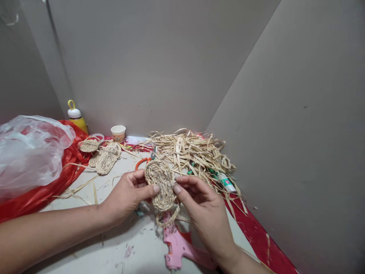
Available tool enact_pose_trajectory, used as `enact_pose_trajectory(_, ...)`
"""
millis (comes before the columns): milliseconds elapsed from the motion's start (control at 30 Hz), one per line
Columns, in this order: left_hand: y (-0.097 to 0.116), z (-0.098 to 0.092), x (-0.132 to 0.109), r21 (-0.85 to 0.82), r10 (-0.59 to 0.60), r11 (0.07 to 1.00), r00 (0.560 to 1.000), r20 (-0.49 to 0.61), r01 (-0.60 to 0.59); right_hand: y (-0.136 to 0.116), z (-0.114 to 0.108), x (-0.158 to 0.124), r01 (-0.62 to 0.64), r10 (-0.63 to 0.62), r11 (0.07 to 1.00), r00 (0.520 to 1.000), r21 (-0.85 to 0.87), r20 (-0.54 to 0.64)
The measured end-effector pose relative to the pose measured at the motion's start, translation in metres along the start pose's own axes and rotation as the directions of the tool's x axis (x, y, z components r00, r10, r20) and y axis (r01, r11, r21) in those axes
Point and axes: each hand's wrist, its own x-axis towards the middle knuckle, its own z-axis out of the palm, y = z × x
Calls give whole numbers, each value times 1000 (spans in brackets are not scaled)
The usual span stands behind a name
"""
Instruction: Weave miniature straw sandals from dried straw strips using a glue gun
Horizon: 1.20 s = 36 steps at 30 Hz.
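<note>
- Head view: one braided straw piece (161, 186) is held above the tabletop (114, 243), long axis running away from the person, far end leaning left.
- Left hand (127, 194) clamps its left edge; right hand (201, 199) pinches its right edge.
- One pink glue gun (178, 245) below; one paper cup (118, 133), one yellow bottle (77, 118) beyond.

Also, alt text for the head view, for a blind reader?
A person's left hand and right hand hold a sole-shaped coil of braided straw by opposite edges, near a pink glue gun on a light surface. Behind are scissors and a heap of dry straw; to the left, more braided pieces, a paper cup and a plastic bag.
</note>
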Motion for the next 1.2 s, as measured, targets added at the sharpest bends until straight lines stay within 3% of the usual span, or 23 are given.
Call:
enact_pose_trajectory(300,0,-2,-2,-1,-7,1000,1000,-5,7,-7,-4,8,-153,152,988,988,34,17)
enact_pose_trajectory(433,2,0,-3,-3,8,1000,1000,-3,-8,-3,-6,12,-252,240,960,965,126,104)
enact_pose_trajectory(633,-1,1,-2,-61,-56,996,997,50,59,-1,-5,13,-512,434,822,847,248,308)
enact_pose_trajectory(833,-3,1,-2,-98,-175,979,983,47,179,0,-3,12,-591,486,767,790,252,374)
enact_pose_trajectory(1200,1,8,-6,-111,-178,977,983,38,181,6,1,7,-552,453,760,828,342,330)
